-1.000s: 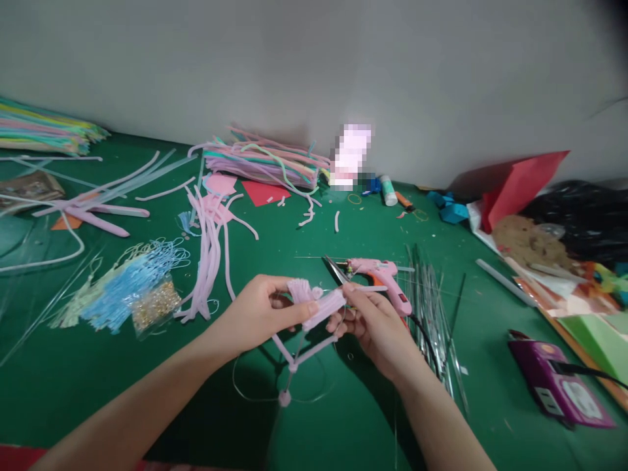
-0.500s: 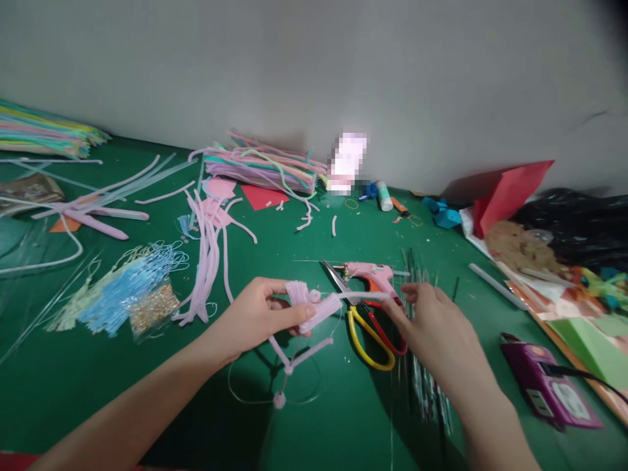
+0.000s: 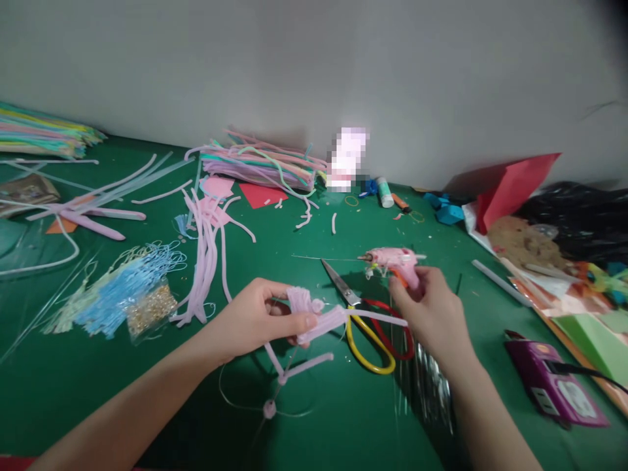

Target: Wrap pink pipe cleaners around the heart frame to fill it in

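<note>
My left hand (image 3: 267, 317) pinches a pale pink pipe-cleaner piece (image 3: 324, 324), wound in bundles, with one strand sticking out to the right. Below it hang a forked pink stem (image 3: 308, 366) and a small pink bead-like ball (image 3: 269, 409) on a thin loop. Fingers of my right hand (image 3: 426, 301) are wrapped round the handle of a pink glue gun (image 3: 392, 257), its nozzle facing left. Between the hands, scissors (image 3: 370, 340) with one yellow and one red handle lie partly open on the green table (image 3: 314, 435).
Blue tassels (image 3: 112, 297) and a bag of gold beads (image 3: 151, 311) lie left, beside loose pink pipe cleaners (image 3: 203, 261). Thin metallic strips (image 3: 432, 392) lie under my right arm. A purple power box (image 3: 554, 383) with a black cable sits at the right.
My right hand has closed on the glue gun and lifted it slightly, up and to the right. The pink strand's free end now sits lower, away from my right fingers.
</note>
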Demonstrator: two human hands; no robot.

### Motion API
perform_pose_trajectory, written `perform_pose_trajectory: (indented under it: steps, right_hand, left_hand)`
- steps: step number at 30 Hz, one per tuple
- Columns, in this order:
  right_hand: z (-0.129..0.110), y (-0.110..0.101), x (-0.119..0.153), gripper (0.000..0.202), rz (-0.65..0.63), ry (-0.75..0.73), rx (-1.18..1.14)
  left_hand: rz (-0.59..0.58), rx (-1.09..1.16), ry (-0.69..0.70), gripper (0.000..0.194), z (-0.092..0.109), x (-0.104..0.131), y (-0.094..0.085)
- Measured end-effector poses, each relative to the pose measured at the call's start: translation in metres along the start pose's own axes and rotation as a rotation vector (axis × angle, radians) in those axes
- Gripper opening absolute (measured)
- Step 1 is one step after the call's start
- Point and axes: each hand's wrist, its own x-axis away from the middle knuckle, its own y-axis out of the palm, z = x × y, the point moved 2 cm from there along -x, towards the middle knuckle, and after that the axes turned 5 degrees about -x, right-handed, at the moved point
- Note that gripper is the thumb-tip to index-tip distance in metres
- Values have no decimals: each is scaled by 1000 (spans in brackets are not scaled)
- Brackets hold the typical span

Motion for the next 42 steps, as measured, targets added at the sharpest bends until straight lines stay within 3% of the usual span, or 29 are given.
perform_pose_trajectory:
  steps: [3, 9, 16, 42]
  right_hand:
    - [-5, -15, 7, 38, 76, -17, -183]
    - [-17, -17, 21, 21, -49, -134, -273]
    - [-24, -11, 21, 20, -102, -188, -273]
    - [-19, -10, 19, 20, -109, -213, -266]
  left_hand:
    - [-56, -5, 25, 18, 3, 1, 0]
    - [-118, -11, 61, 15, 4, 2, -1]
    - [-130, -40, 61, 13, 4, 2, -1]
    - [-126, -51, 45, 20, 5, 1, -2]
